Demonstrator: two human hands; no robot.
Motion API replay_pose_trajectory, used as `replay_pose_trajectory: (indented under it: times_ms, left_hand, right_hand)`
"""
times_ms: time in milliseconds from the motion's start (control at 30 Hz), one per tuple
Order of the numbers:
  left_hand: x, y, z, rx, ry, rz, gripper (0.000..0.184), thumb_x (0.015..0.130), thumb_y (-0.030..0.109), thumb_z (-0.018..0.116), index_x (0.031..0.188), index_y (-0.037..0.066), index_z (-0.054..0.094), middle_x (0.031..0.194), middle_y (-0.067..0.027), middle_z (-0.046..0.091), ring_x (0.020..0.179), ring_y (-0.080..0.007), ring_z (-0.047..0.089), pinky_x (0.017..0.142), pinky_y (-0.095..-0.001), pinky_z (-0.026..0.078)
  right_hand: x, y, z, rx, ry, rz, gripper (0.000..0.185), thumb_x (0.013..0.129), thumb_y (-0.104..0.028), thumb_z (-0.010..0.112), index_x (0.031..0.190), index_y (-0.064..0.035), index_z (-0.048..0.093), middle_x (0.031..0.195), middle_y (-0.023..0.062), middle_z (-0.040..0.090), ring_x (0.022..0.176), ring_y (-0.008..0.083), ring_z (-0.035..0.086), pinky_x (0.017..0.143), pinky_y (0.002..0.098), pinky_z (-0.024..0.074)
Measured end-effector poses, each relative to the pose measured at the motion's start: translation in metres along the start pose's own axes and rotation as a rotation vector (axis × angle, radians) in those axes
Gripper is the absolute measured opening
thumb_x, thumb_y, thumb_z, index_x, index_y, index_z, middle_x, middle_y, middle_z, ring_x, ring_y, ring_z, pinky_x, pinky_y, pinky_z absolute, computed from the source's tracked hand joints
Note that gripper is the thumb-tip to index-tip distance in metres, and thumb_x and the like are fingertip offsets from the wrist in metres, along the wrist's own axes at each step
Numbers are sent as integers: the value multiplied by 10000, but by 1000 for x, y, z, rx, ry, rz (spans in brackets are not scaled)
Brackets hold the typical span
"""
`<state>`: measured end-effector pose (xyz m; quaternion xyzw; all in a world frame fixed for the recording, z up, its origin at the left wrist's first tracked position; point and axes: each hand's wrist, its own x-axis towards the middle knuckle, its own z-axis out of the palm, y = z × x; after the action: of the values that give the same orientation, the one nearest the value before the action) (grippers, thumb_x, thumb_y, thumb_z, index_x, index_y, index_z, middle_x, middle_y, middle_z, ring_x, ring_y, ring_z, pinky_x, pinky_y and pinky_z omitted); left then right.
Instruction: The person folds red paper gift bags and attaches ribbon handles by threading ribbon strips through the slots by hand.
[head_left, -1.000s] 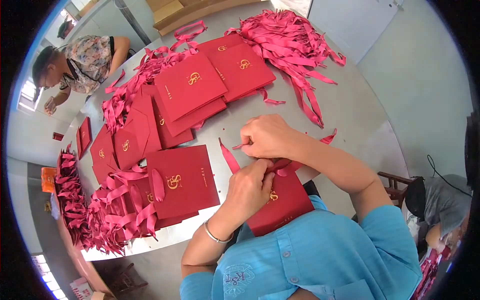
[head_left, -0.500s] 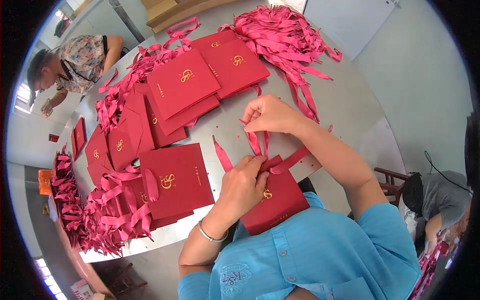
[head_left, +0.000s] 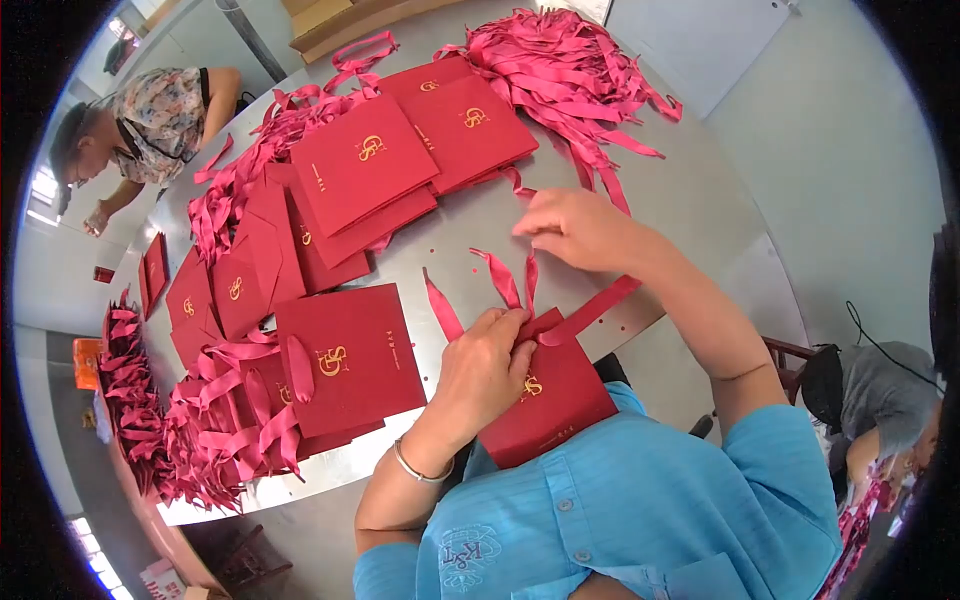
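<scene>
Left fingers (head_left: pixel 506 322) grip the red bag (head_left: pixel 556 408) at top.

One head cam, on me: wide, round-edged view facing forward and down, close over my hands (head_left: pixel 487 365) near frame centre, bench (head_left: pixel 690 210) reaching upper frame.

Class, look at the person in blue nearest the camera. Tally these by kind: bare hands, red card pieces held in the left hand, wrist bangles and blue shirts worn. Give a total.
Hands: 2, the left bare hand and the right bare hand
Gold-lettered red rectangular card piece: 1
Thin silver-coloured round bangle: 1
Blue short-sleeved shirt: 1
Total: 5
</scene>
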<state>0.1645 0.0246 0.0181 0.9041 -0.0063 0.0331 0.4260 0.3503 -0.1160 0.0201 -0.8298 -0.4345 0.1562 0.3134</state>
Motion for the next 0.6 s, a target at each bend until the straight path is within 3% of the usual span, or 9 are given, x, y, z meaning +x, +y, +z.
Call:
replay_pose_trajectory:
  times_ms: [33,133,367,600]
  left_hand:
    - [0,-1,1,2,10,9,284,804,55,676,1071,-20,616,981,-178,640,847,-349,653,720,-392,529]
    - [0,-2,1,1,20,23,290,802,57,681,1073,-17,608,980,-177,638,839,-351,652,713,-393,528]
    - [0,-1,1,-85,18,-29,312,797,39,691,1087,-3,584,956,-190,657,862,-337,669,727,-377,537]
    - [3,-1,-2,-62,-34,-60,311,796,36,695,1083,-1,583,959,-197,664,893,-335,674,745,-374,540]
  right_hand:
    - [-3,3,3,-128,44,-197,152,821,-67,644,966,-61,689,973,67,621,844,221,622,743,347,495]
    - [-2,5,3,-107,-7,-194,133,816,-70,650,944,-74,685,995,71,591,910,274,600,785,375,487]
    - [8,-2,2,-34,-52,-195,93,826,-75,642,916,-54,654,966,83,595,865,285,608,771,385,488]
    - [22,-7,10,-155,-35,-217,56,856,-95,607,884,-58,637,924,91,614,868,315,607,750,408,488]
